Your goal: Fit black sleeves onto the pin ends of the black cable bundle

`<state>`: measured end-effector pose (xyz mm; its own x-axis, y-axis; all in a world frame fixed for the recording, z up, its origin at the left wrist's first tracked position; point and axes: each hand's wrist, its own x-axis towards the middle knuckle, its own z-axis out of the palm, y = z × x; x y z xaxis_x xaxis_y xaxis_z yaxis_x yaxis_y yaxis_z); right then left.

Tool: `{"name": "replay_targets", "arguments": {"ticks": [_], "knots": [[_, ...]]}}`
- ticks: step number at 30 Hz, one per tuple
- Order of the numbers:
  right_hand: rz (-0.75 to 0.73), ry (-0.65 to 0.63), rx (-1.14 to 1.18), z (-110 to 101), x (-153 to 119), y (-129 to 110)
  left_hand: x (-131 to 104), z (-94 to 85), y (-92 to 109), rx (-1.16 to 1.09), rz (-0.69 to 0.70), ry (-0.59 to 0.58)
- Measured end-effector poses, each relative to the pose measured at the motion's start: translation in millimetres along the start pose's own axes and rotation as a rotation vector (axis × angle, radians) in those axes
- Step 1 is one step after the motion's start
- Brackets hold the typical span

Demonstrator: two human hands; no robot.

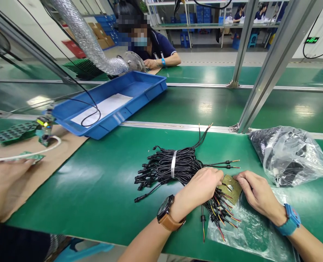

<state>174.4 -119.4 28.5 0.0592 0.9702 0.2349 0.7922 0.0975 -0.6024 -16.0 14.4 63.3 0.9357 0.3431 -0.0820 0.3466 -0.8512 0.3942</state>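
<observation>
A bundle of black cables (165,165) lies on the green table, tied round the middle with a pale band. Black connectors stick out at its left end, and bare coloured wire tips fan out at the right. My left hand (202,183), with a watch on its wrist, reaches over the bundle. Its fingers pinch one thin dark cable end above a small brownish square plate (234,195). My right hand (259,193) grips that plate's right edge between thumb and fingers. A shiny spot shows near the plate's middle. Beneath it lies a clear plastic bag (251,231).
At the right stands a clear bag of black parts (289,156). A blue tray (109,125) holding paper sits behind left. A co-worker's arm (5,182) rests on cardboard (65,145) at the left; another person (156,47) sits opposite. Metal posts (270,72) rise behind.
</observation>
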Motion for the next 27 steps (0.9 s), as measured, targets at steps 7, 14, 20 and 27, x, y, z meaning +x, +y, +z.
{"name": "replay_targets", "arguments": {"ticks": [7,14,20,27], "knots": [[0.012,-0.009,0.001,-1.1,0.0,-0.4,-5.3,-3.9,0.5,-0.029,-0.014,-0.035],[0.003,-0.011,0.003,0.2,-0.5,1.7,-0.2,0.3,6.1,0.113,-0.040,-0.027],[-0.003,-0.020,0.000,0.4,-1.0,3.3,0.7,1.4,11.1,0.156,-0.056,-0.033],[-0.015,-0.033,-0.025,-0.3,-1.9,3.1,-0.5,5.7,13.3,0.190,-0.075,-0.041]]}}
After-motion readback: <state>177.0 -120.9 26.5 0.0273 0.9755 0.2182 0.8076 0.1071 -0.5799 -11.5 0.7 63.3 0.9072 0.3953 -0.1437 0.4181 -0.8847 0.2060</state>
